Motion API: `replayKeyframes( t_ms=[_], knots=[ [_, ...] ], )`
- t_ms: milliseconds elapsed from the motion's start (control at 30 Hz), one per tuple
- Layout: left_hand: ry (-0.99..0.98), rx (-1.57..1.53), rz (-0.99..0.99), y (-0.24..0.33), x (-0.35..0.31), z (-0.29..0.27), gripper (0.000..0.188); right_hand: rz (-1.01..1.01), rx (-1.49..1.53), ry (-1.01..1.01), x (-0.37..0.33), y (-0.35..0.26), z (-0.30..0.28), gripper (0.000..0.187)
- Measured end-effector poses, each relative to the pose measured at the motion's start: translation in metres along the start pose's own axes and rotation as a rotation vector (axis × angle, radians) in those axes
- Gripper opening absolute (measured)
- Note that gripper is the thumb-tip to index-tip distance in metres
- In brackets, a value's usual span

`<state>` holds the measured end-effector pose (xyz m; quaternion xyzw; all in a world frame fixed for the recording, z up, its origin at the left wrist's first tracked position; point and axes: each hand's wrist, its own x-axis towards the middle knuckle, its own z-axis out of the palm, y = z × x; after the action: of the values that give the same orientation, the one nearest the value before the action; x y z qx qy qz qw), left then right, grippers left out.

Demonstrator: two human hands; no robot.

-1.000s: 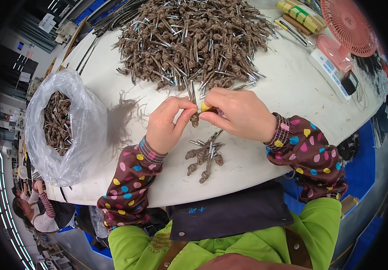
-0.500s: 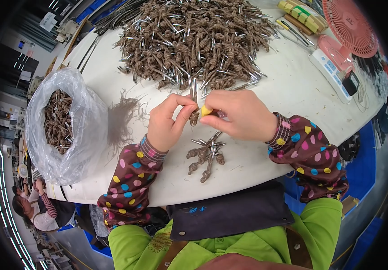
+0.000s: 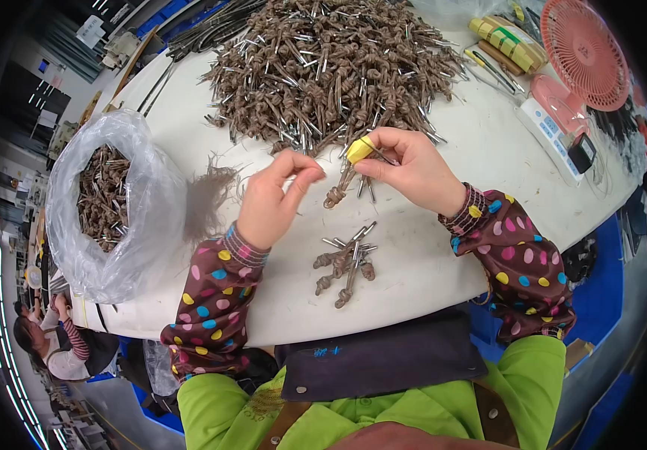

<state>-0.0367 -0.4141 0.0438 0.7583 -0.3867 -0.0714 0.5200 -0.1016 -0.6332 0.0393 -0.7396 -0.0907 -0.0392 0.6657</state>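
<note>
My right hand [image 3: 417,169] grips a small yellow-wrapped tool [image 3: 360,149], its kind unclear, with a thin dark part crossing the fingers. Just below the yellow piece is a brown knotted cord [image 3: 336,196] with silver metal tips beside it; whether the fingers hold it or it lies on the table, I cannot tell. To its left, my left hand [image 3: 272,199] has thumb and forefinger brought together, apart from the cord. Anything between those tips is too small to make out. Several finished-looking knotted cords [image 3: 344,262] with metal tips lie in a small group nearer me.
A large heap of knotted cords [image 3: 331,67] covers the table's far side. At left stands a clear plastic bag [image 3: 154,217] holding more cords, beside loose brown fibres [image 3: 211,199]. Far right are a pink fan [image 3: 584,52], a white power strip [image 3: 552,139] and a yellow bundle [image 3: 509,41].
My left hand has come away from the knotted cord and moved slightly left. The right hand, with the yellow tool, has shifted right and farther away. The cord now sits below the right hand.
</note>
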Motion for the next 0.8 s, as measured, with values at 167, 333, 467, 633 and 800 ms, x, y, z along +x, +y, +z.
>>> replayKeyframes(
  t_ms=[167,333,467,633,800],
  knots=[
    [0.283,1.313,0.226,-0.012,-0.001,-0.041,0.029,0.041,0.103,0.077,0.001,-0.009,-0.001,0.017],
    [0.043,0.587,0.148,0.011,-0.004,-0.014,0.051,0.146,0.195,0.112,-0.001,-0.011,0.006,0.025],
    [-0.012,0.126,-0.077,0.022,-0.008,0.006,0.045,-0.012,0.208,0.141,0.001,0.002,0.010,0.035],
    [0.204,0.496,0.255,0.008,-0.004,0.007,0.029,-0.086,0.043,0.106,-0.001,0.005,0.006,0.039],
    [0.217,0.466,0.368,-0.007,-0.006,0.010,0.031,-0.034,-0.290,0.059,-0.003,-0.004,0.002,0.025]
  ],
)
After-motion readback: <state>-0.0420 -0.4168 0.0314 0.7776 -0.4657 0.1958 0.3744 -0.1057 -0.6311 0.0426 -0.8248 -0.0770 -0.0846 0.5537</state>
